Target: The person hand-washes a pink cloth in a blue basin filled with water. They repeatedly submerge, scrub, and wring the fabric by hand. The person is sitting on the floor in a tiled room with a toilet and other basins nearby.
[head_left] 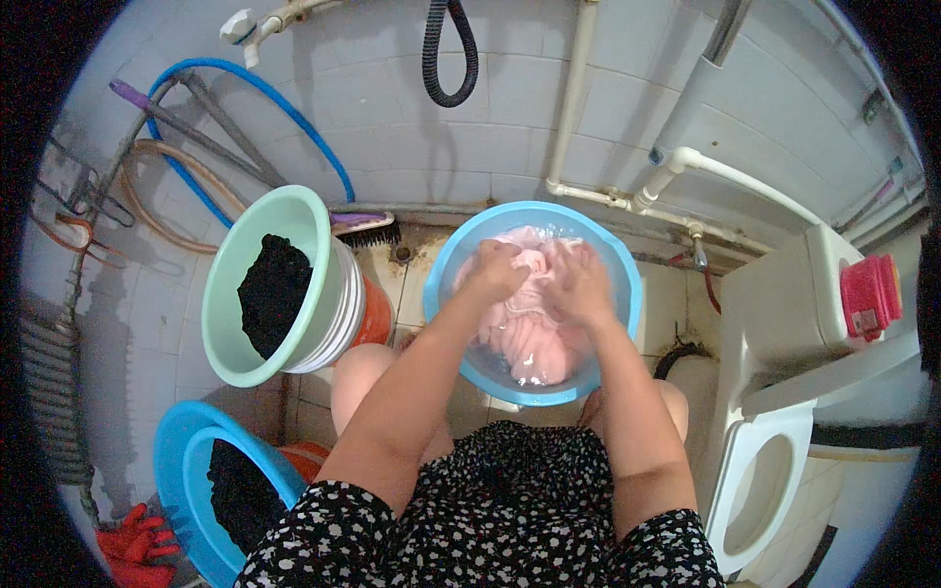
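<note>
A soaked pink piece of clothing [534, 343] lies bunched in water inside a round blue basin [633, 294] on the floor in front of me. My left hand [496, 270] is curled around a fold of it on the upper left side. Facing it, my right hand [580, 286] grips the cloth on the right, its fingers partly sunk in the folds and slightly blurred. Between the two hands a wad of the pink cloth is bunched up. The exact kind of garment cannot be made out.
At the left, a pale green basin [221, 323] and another blue basin [172, 490] hold black cloth. A scrubbing brush [368, 230] lies behind. The toilet [774, 323] stands at right; red gloves [137, 544] are at lower left. A blue hose [284, 106] hangs along the wall.
</note>
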